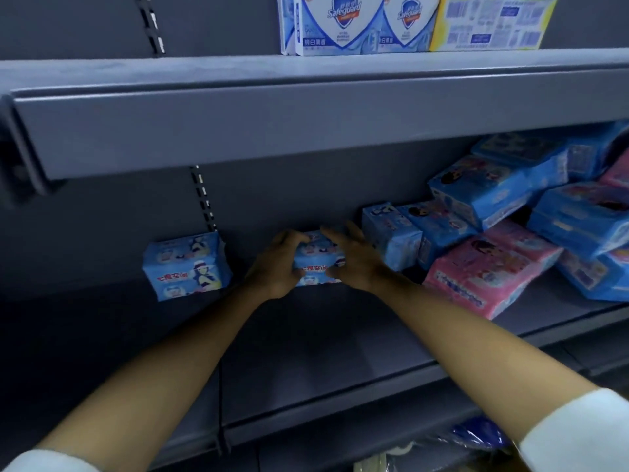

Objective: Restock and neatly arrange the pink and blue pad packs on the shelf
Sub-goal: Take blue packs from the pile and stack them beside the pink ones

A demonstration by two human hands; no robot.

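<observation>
Both hands are far back on the middle shelf (340, 356), clamped on one blue pack (318, 262) from either side. The left hand (275, 267) curls its fingers round the pack's left edge. The right hand (355, 264) has its thumb on the front face and its fingers reaching over the top and right side, so the pack is squeezed between the two. The pack stands upright against the dark back wall, printed face towards the camera, and seems to sit on the shelf, though the hands hide its bottom edge.

To the left, apart from the held one, a second blue pack (187, 265) stands upright against the back wall, just below a slotted rail (203, 199). Close to the right hand, an upright blue pack (391, 235) marks the start of a loose pile (551, 212) of blue and pink packs lying tilted on top of one another. A large pink pack (486, 274) lies flat at the front of that pile, near the shelf edge.

The upper shelf (306, 114) overhangs all this. On it stand white-and-blue soap boxes (340, 25), with a yellow box (493, 23) touching them on the right. White sleeves (578, 434) cover both arms near the bottom corners. Under the middle shelf something blue in plastic wrap (476, 432) shows, too blurred to identify.
</observation>
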